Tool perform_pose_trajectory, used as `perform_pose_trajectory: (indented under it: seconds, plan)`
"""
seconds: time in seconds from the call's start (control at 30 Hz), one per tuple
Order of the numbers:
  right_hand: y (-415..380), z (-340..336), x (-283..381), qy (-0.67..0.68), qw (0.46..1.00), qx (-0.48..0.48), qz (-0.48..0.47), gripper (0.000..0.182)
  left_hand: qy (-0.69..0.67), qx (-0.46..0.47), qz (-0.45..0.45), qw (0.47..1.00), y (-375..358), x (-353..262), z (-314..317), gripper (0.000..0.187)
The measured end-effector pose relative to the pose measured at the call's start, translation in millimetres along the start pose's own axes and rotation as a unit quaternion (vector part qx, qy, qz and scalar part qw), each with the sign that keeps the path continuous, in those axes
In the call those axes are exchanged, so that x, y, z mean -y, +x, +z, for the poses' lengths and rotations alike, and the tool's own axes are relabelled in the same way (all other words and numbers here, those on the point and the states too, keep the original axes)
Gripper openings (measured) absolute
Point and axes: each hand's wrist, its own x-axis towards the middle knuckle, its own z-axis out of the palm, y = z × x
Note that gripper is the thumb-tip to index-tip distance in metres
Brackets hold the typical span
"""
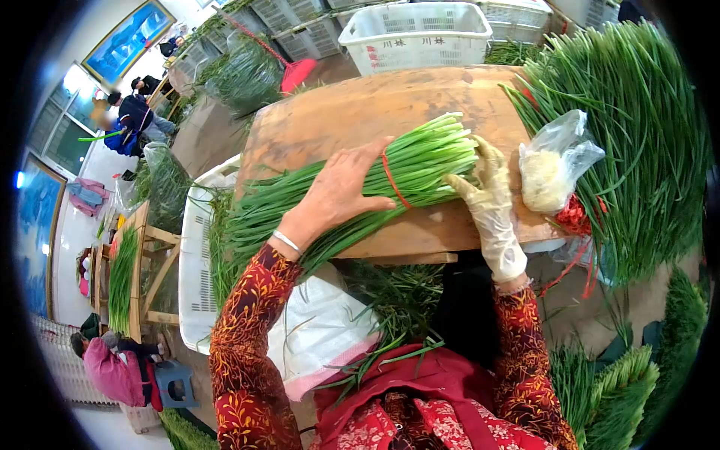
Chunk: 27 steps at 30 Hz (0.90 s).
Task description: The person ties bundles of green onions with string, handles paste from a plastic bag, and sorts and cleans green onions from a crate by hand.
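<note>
A thick bundle of garlic chives [420, 161], tied with a red band [391, 178], lies on the wooden tabletop [352, 97]. Its pale cut ends point right, its green leaves left. My bare left hand [341, 184], a bracelet at its wrist, grips the bundle from above just left of the band, thumb on the near side. At the cut ends is my right hand [484, 191] in a thin whitish glove. Its fingers are spread and curved against the stalk ends, touching them without closing round the bundle.
A big heap of chives [622, 142] rises at the right, beside a plastic bag with pale contents [547, 176] and red bands [574, 217]. White crates [416, 34] stand behind the table; another [199, 262] is at its left. Other people [120, 367] sit and stand farther left.
</note>
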Motion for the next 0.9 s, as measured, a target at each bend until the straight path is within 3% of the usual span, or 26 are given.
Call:
perform_pose_trajectory:
  seconds: [0.03,0.07,0.3,0.33,0.37,0.43,0.5,0.57,0.7,0.9]
  plan:
    - [0.5,-6.7,7.5,-0.122,0.989,-0.019,-0.075,0.074,0.012,-0.001,-0.013,1.000,-3.6,2.9,-0.3,0.082]
    - [1.0,-11.9,16.4,-0.180,0.978,0.022,-0.107,0.080,0.012,-0.002,-0.017,1.000,-5.3,4.7,-0.1,0.082]
    - [51.4,-8.2,57.7,-0.297,0.897,0.222,-0.239,0.087,-0.026,0.006,-0.016,1.000,-5.6,10.1,0.0,0.077]
    - [57.7,-12.4,62.9,-0.312,0.890,0.213,-0.255,0.090,-0.025,0.004,0.001,1.000,-5.4,12.1,0.4,0.076]
    - [62.0,-18.6,67.3,-0.312,0.888,0.216,-0.259,0.090,-0.026,0.000,-0.002,1.000,-5.9,13.5,1.1,0.076]
    - [64.4,-33.3,73.9,-0.300,0.906,0.121,-0.273,0.092,-0.017,-0.020,0.014,1.000,-7.6,15.4,4.4,0.073]
    - [64.7,-34.8,76.1,-0.299,0.904,0.119,-0.282,0.092,-0.014,-0.019,0.010,1.000,-7.4,13.8,3.0,0.070]
    - [62.9,-21.7,76.6,-0.337,0.858,0.297,-0.251,0.090,-0.009,-0.013,0.011,1.000,-7.8,14.4,1.7,0.067]
    - [69.3,3.9,36.5,-0.289,0.855,0.362,-0.231,0.078,0.017,-0.009,-0.036,0.999,-14.4,20.2,1.3,0.057]
    - [68.8,10.5,17.8,-0.238,0.880,0.350,-0.213,0.067,-0.034,-0.083,-0.035,0.995,-24.6,14.8,6.3,0.053]
